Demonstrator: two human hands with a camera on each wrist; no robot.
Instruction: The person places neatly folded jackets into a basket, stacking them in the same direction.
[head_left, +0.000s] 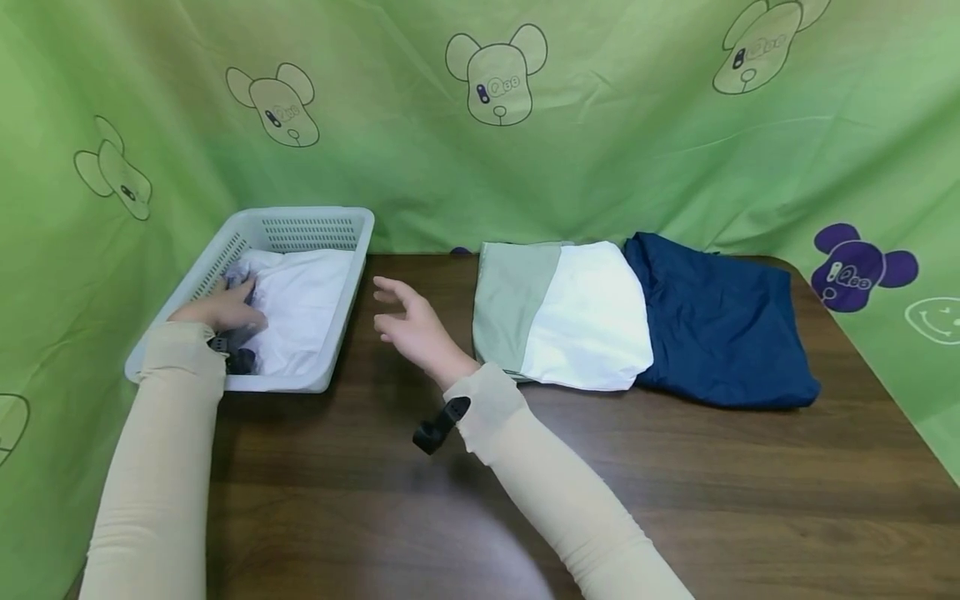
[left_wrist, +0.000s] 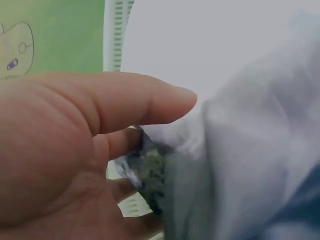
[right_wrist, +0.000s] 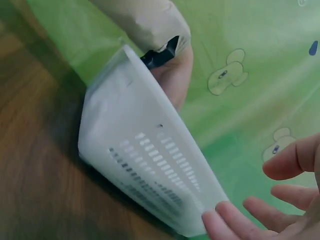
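Observation:
My left hand [head_left: 221, 308] is inside the white plastic basket [head_left: 367, 242], at the left edge of the white cloth [head_left: 303, 300] lying there. In the left wrist view the thumb [left_wrist: 170, 102] stretches over the cloth, apart from the other fingers. Their tips pass behind a dark patterned piece of fabric [left_wrist: 152, 175] at the cloth's side and are partly hidden. My right hand [head_left: 420, 329] hovers over the table to the right of the basket, fingers spread and holding nothing. In the right wrist view its fingertips appear near the basket's slotted wall [right_wrist: 150, 155].
Right of my right hand, a folded green-and-white cloth [head_left: 585, 317] lies on the brown wooden table [head_left: 337, 500]. A folded navy cloth [head_left: 720, 325] lies beside it, touching its edge. A green curtain [head_left: 390, 125] with printed bear heads hangs behind the table and along its sides.

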